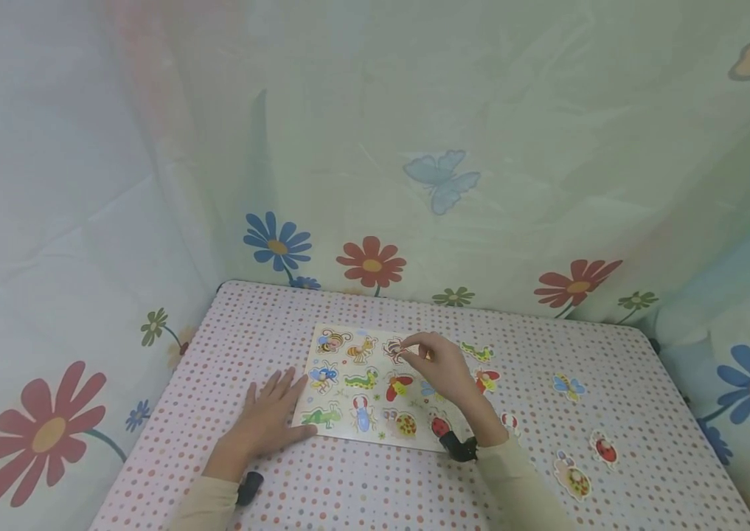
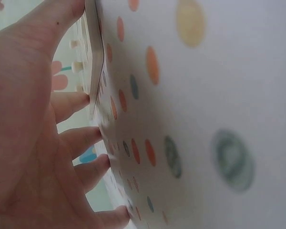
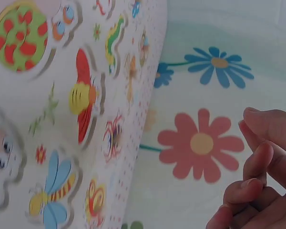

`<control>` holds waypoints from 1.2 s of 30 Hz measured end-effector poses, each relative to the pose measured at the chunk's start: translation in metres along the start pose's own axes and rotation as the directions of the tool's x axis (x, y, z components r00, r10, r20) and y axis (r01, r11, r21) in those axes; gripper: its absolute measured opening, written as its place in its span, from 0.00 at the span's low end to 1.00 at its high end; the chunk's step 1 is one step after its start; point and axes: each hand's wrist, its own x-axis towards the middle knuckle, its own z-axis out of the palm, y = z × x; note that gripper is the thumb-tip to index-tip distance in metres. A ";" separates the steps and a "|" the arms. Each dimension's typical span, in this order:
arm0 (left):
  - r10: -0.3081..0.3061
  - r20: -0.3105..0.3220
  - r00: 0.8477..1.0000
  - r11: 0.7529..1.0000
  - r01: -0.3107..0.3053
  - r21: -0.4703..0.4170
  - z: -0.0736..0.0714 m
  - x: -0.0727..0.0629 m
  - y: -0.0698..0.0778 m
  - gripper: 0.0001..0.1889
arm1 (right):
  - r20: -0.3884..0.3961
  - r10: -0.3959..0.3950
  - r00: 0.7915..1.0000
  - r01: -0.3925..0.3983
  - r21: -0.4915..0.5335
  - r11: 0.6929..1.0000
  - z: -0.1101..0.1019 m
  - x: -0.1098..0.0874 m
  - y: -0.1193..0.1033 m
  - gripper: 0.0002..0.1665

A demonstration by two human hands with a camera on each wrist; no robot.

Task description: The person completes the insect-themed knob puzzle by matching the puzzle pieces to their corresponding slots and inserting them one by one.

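Note:
A pale puzzle board (image 1: 344,394) with bright insect pictures lies on the dotted table. My left hand (image 1: 268,417) rests at its left edge, fingers spread, the thumb at the near left corner. In the left wrist view, the fingertips (image 2: 93,136) touch the tabletop and the board's side. My right hand (image 1: 441,369) hovers over the far right part of the board, its thumb and index fingertips close by the spider picture (image 1: 393,350). Seen from the right wrist, the fingers are loosely bent with nothing between them, and the spider (image 3: 114,138) lies on the board.
Loose cut-out pieces lie right of the board: a caterpillar (image 1: 477,352), a red-winged beetle (image 1: 486,380), a stag beetle (image 1: 509,422), a dragonfly (image 1: 568,387), a ladybug (image 1: 603,448) and a snail (image 1: 572,476). Small knobs (image 2: 76,67) rise from the board. Flower-printed curtains (image 1: 361,184) surround the table.

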 end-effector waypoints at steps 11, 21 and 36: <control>-0.005 0.002 1.000 1.000 0.005 -0.003 -0.001 0.000 0.000 0.51 | -0.198 0.112 0.974 -0.113 0.008 0.994 -0.040 -0.004 0.050 0.11; 0.002 -0.009 1.000 1.000 -0.002 -0.001 -0.001 0.000 0.000 0.51 | -0.248 0.293 0.923 -0.299 0.014 0.954 -0.052 0.006 0.106 0.15; 0.002 -0.008 1.000 1.000 -0.002 -0.001 -0.001 0.000 0.000 0.51 | -0.159 0.550 0.820 -0.546 0.072 0.835 -0.053 0.009 0.128 0.19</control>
